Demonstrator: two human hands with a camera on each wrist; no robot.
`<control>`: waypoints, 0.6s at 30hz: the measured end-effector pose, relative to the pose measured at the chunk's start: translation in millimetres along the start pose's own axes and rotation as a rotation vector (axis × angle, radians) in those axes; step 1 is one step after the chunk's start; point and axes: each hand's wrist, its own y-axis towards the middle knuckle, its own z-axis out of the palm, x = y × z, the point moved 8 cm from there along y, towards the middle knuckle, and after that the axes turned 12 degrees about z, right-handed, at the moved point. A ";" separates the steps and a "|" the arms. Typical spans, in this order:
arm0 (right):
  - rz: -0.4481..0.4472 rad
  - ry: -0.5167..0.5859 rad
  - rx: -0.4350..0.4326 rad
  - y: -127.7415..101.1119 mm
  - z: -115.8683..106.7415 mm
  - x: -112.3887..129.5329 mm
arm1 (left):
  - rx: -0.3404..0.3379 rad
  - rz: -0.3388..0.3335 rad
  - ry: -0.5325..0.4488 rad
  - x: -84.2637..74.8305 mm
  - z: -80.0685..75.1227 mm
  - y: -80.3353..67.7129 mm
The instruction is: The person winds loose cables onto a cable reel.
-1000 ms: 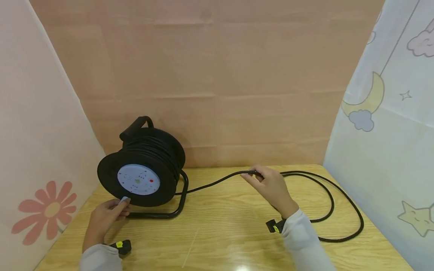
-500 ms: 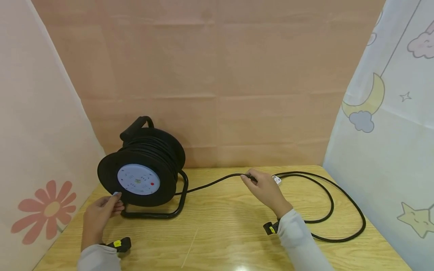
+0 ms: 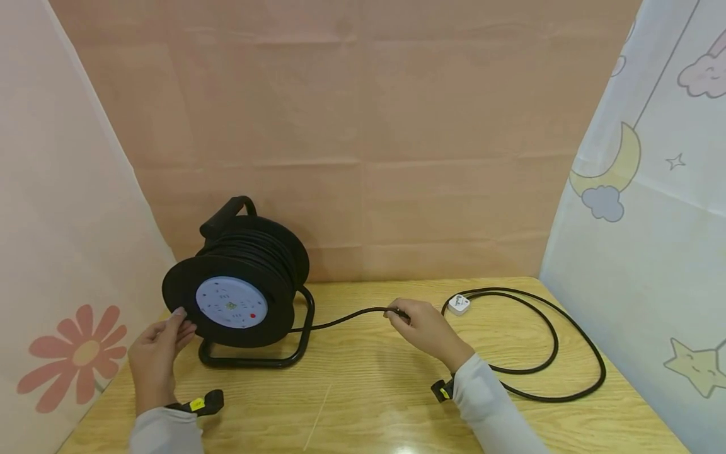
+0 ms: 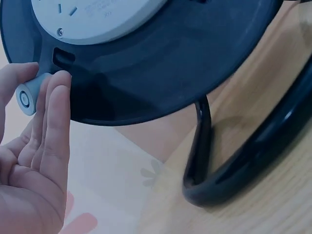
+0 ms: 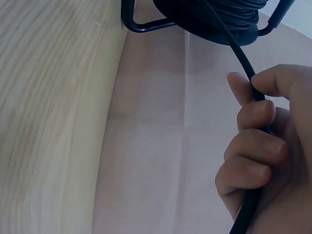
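Observation:
On the left of the table stands a black cable reel with a pale socket panel on its face. My left hand pinches the small grey knob at the reel's rim, between thumb and fingers in the left wrist view. From the reel's underside a black cable runs right across the table. My right hand holds this cable, its fingers curled round it in the right wrist view. Past that hand, the white plug lies on the table near the cable's loops.
The reel rests on a black tube frame with a carrying handle on top. Loose cable loops cover the right part of the wooden table. Cloth-like walls stand behind and on both sides.
My left hand has moved left and upward with the knob, and the reel has turned clockwise. The right hand has shifted left with the cable, bringing the plug into view.

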 end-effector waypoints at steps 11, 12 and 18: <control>0.015 0.006 0.152 -5.9 9.7 2.0 | -0.056 0.009 -0.130 -11.3 4.6 -1.6; 0.017 0.019 0.180 -6.6 11.0 2.0 | -0.062 0.009 -0.141 -11.8 5.0 -1.7; -0.001 0.018 0.262 -8.3 18.5 -0.7 | -0.094 0.017 -0.177 -14.9 6.4 -2.8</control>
